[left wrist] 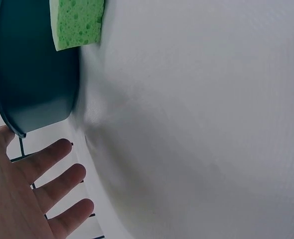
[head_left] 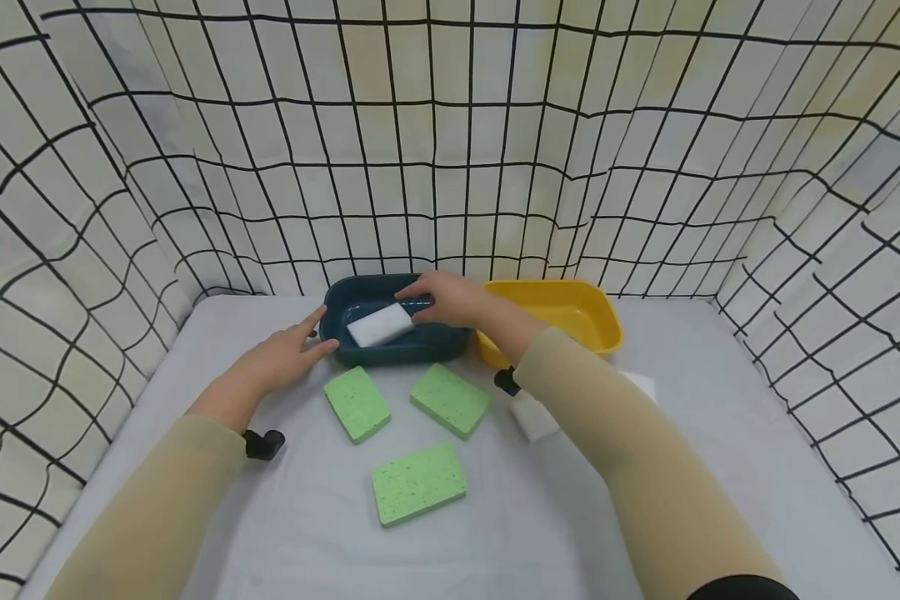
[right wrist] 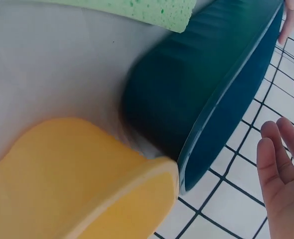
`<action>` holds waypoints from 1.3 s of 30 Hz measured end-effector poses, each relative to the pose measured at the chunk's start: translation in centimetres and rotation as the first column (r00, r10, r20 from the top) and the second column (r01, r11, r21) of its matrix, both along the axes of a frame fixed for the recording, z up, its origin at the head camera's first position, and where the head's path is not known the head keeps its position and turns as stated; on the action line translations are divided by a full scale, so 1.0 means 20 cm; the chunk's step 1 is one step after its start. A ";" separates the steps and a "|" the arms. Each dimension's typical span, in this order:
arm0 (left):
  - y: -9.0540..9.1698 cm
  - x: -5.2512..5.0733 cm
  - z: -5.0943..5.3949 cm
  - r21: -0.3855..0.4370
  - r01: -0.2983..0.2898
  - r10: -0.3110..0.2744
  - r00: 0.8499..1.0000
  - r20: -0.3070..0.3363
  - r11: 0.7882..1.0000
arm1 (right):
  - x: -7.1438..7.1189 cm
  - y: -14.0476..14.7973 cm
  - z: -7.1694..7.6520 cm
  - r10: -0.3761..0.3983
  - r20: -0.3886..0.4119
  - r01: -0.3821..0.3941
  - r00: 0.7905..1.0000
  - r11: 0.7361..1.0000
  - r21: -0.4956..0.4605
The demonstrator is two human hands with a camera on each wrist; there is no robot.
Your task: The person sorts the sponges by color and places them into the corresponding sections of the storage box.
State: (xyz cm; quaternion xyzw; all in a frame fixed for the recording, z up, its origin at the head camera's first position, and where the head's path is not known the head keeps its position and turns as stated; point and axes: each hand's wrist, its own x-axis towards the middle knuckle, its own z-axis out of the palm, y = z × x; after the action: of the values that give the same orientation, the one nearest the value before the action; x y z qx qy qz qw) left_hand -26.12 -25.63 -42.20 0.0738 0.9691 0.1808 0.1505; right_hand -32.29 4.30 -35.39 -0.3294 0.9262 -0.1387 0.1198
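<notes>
My left hand (head_left: 281,357) has its fingers spread at the left end of a dark teal tray (head_left: 397,357), with fingertips at the rim; the left wrist view shows this hand (left wrist: 32,184) beside the tray (left wrist: 37,94). Inside the tray lies a white block (head_left: 380,326), tilted. Over the tray's right part is my right hand (head_left: 453,300), its thumb close to the block's right end; whether they touch is unclear. From the right wrist, that hand (right wrist: 286,174) shows extended fingers with nothing between them.
A yellow tray (head_left: 562,304) adjoins the teal one on the right. Three green sponges (head_left: 357,404), (head_left: 451,400), (head_left: 419,483) lie in front. White pieces (head_left: 534,417) are partly hidden under my right forearm. Black wire mesh (head_left: 435,167) stands behind and at both sides.
</notes>
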 end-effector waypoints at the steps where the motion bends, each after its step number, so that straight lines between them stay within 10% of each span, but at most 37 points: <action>1: 0.00 0.00 0.00 0.000 0.002 -0.002 1.000 -0.003 1.000 | 0.01 0.01 0.01 0.000 0.000 0.000 1.000 1.000 -0.009; 39: 0.00 0.00 -0.01 0.023 -0.017 0.017 1.000 0.017 1.000 | 0.53 0.97 -0.13 -0.117 0.052 0.123 0.992 0.982 -0.142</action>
State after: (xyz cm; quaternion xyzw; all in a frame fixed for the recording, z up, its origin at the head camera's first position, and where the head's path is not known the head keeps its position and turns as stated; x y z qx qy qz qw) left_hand -26.19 -25.60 -42.35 0.0659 0.9662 0.1940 0.1562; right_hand -21.70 23.63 -38.01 -0.2779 0.9290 -0.2197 0.1071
